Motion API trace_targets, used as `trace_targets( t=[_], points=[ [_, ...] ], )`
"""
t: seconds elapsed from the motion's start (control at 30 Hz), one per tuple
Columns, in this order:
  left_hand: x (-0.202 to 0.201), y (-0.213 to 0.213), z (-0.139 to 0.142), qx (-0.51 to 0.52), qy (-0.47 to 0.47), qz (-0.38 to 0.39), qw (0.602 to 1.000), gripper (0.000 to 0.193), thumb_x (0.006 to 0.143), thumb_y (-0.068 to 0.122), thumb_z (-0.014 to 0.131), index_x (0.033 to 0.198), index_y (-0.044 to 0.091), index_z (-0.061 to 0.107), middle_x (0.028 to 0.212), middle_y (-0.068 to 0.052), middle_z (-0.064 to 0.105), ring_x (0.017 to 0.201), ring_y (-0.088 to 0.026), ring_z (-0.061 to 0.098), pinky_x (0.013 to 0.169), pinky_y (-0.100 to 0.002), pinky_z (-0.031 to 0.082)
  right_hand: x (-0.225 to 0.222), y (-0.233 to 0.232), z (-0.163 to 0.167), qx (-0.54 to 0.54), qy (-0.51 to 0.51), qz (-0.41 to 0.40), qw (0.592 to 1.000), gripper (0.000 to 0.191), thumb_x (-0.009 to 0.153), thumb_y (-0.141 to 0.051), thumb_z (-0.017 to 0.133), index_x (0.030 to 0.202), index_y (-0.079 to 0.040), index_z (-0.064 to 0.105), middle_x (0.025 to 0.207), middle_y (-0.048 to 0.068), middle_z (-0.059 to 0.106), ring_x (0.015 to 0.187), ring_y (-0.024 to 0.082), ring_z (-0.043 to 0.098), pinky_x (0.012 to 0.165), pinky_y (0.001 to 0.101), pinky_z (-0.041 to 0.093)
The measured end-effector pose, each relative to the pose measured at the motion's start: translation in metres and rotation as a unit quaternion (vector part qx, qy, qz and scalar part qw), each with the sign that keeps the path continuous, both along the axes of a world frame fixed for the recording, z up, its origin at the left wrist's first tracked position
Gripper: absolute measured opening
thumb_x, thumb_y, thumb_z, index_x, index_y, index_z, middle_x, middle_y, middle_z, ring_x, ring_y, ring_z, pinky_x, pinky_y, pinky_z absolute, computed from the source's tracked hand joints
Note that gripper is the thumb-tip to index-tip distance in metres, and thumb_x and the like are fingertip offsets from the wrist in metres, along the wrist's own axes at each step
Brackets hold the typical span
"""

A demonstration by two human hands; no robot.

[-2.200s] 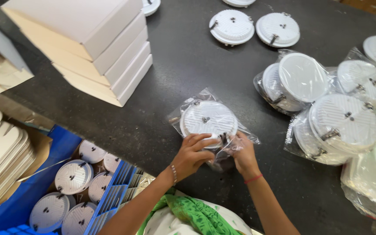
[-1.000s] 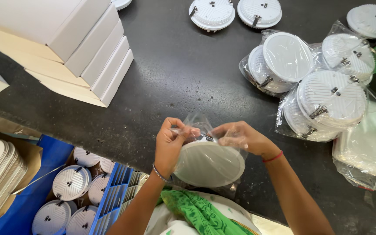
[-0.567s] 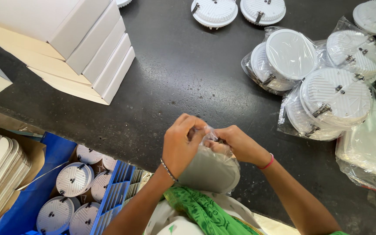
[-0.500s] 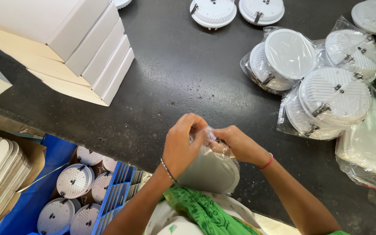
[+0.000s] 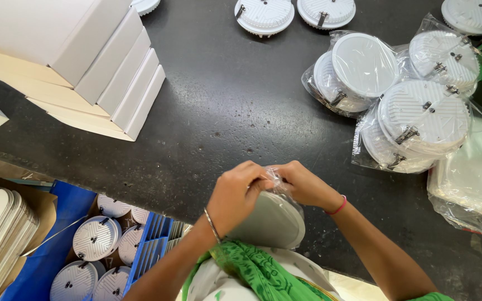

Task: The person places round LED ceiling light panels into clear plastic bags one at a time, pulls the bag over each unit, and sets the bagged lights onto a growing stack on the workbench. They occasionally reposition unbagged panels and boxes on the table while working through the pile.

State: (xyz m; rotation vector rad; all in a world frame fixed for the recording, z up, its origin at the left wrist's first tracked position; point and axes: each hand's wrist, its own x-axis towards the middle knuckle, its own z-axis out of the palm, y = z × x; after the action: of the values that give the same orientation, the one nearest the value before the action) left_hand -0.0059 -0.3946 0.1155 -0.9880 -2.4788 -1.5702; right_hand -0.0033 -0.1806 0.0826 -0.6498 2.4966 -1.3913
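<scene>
A round white light fixture in a clear plastic bag (image 5: pixel 271 220) is held up on edge over the near edge of the dark table (image 5: pixel 224 117). My left hand (image 5: pixel 235 192) and my right hand (image 5: pixel 302 184) both pinch the gathered top of the bag, fingertips meeting above the fixture. The fixture's smooth face points toward me. A bangle is on my left wrist and a red band on my right.
Bagged white fixtures (image 5: pixel 414 111) are piled at the right, and two unbagged ones (image 5: pixel 263 14) lie at the far edge. Flat white boxes (image 5: pixel 90 67) are stacked at the left. A blue crate (image 5: pixel 107 251) below the table holds several more fixtures.
The bagged fixture was lying flat on the table; both hands lifted it, turned it on edge and drew it toward me, and the fingers have closed on the top of the bag.
</scene>
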Motion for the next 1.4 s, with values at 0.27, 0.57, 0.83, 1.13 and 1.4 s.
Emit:
trace_targets(
  t=[0.27, 0.57, 0.83, 1.13, 1.4],
  points=[
    [-0.022, -0.012, 0.020, -0.038, -0.123, -0.052, 0.990, 0.037, 0.075, 0.007, 0.081, 0.109, 0.011, 0.068, 0.103, -0.002, 0.064, 0.081, -0.022, 0.068, 0.073, -0.035, 0.057, 0.001, -0.003, -0.005, 0.027, -0.063, -0.015, 0.998, 0.023, 0.094, -0.019, 0.064, 0.109, -0.004, 0.072, 0.067, 0.009, 0.062, 0.059, 0.010, 0.050, 0.056, 0.0328, 0.049],
    [-0.020, -0.027, -0.003, -0.072, 0.194, -0.128, 0.970, 0.019, 0.087, 0.005, 0.069, 0.105, 0.008, 0.071, 0.106, -0.004, 0.070, 0.102, -0.023, 0.066, 0.084, -0.034, 0.057, 0.002, 0.001, -0.001, 0.002, -0.055, -0.012, 0.998, 0.020, 0.100, -0.018, 0.059, 0.093, 0.001, 0.064, 0.065, 0.008, 0.054, 0.062, 0.008, 0.043, 0.054, 0.0316, 0.044],
    [-0.010, -0.041, 0.007, -0.126, 0.178, -0.128, 0.968, 0.036, 0.079, 0.000, 0.063, 0.115, 0.003, 0.068, 0.111, -0.009, 0.067, 0.102, -0.028, 0.069, 0.079, -0.035, 0.058, -0.005, -0.006, 0.021, -0.006, -0.056, 0.026, 0.998, 0.026, 0.100, -0.026, 0.061, 0.102, -0.002, 0.070, 0.067, 0.009, 0.062, 0.060, 0.012, 0.053, 0.057, 0.0311, 0.048],
    [-0.002, -0.021, 0.006, -0.096, 0.015, 0.033, 0.995, 0.020, 0.090, 0.024, 0.076, 0.082, 0.007, 0.071, 0.078, -0.010, 0.069, 0.071, -0.029, 0.070, 0.061, -0.038, 0.053, -0.004, -0.007, 0.024, -0.027, -0.083, 0.023, 0.996, 0.031, 0.104, -0.028, 0.057, 0.098, 0.000, 0.069, 0.069, 0.007, 0.063, 0.063, 0.010, 0.054, 0.060, 0.0300, 0.049],
    [-0.042, -0.030, -0.035, 0.003, -0.326, -0.063, 0.943, 0.015, 0.085, 0.016, 0.078, 0.079, 0.005, 0.071, 0.072, 0.002, 0.069, 0.067, -0.002, 0.060, 0.061, -0.022, 0.052, -0.004, -0.004, 0.014, -0.076, -0.169, -0.003, 0.983, 0.035, 0.102, -0.031, 0.058, 0.095, -0.001, 0.073, 0.072, 0.004, 0.065, 0.069, 0.007, 0.057, 0.063, 0.0289, 0.052]
  ],
)
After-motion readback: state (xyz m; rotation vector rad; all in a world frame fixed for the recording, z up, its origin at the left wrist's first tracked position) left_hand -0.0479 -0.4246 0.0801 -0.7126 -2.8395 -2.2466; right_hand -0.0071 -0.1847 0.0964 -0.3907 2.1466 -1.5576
